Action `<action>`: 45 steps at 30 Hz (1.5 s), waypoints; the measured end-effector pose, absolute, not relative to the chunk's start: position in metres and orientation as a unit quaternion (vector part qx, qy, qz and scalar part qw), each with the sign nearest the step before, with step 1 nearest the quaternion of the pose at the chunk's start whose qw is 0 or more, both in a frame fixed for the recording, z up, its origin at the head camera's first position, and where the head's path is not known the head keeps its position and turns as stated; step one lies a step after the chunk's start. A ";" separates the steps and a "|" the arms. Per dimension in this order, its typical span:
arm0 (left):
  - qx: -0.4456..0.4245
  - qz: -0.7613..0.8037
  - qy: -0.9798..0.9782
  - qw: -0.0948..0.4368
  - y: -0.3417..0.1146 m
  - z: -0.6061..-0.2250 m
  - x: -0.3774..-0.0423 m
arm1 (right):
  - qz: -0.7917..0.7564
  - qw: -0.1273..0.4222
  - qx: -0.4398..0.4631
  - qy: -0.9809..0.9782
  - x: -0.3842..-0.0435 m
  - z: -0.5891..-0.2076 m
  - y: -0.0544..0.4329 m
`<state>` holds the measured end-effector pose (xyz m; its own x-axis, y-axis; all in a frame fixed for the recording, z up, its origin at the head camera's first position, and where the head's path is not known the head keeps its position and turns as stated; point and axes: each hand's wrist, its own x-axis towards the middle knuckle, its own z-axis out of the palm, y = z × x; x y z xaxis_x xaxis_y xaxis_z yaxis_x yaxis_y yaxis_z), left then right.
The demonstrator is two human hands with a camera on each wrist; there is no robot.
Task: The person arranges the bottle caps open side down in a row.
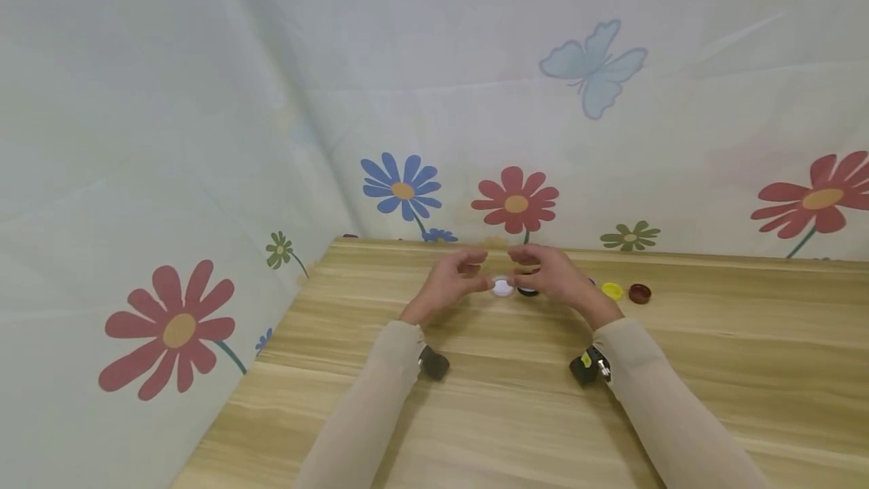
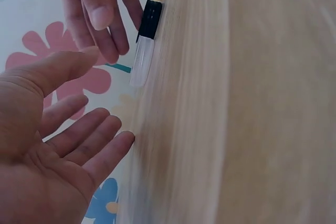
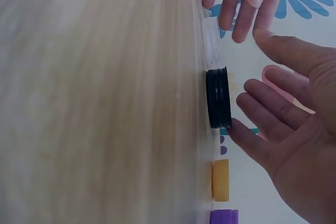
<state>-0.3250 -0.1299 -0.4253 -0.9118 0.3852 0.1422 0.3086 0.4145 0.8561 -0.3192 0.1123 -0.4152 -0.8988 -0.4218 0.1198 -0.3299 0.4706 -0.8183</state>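
Observation:
A white bottle cap [image 1: 502,287] and a black cap [image 1: 528,292] lie side by side near the table's back edge. My left hand [image 1: 450,279] hovers at the white cap's left, fingers loosely bent and parted, with nothing held. From the right, my right hand [image 1: 555,276] reaches over the black cap and partly covers it. In the right wrist view, that hand's fingers [image 3: 268,103] spread close to the black cap [image 3: 218,98], while the white cap [image 3: 211,41] sits beyond it, near the left fingertips. Both palms face each other across the two caps.
Right of the hands, a yellow cap [image 1: 612,291] and a brown cap [image 1: 640,293] lie in the same row. A purple cap [image 3: 224,216] shows in the right wrist view. Behind the wooden table [image 1: 502,413] hangs a flowered white curtain [image 1: 434,44].

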 end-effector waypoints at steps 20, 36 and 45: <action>0.194 0.482 0.852 0.063 -0.128 -0.429 -0.322 | -0.390 0.047 -0.265 0.880 -0.323 -0.423 0.105; 0.203 0.476 0.854 0.062 -0.119 -0.430 -0.321 | -0.395 0.038 -0.229 0.889 -0.320 -0.423 0.099; 0.210 0.476 0.851 0.064 -0.115 -0.427 -0.320 | -0.398 0.031 -0.223 0.889 -0.321 -0.425 0.100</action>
<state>-0.3201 -0.1146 -0.4273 -0.9035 0.4187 0.0910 0.2965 0.4578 0.8381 -0.3212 0.0995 -0.4249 -0.8985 -0.4215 0.1226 -0.3722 0.5834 -0.7219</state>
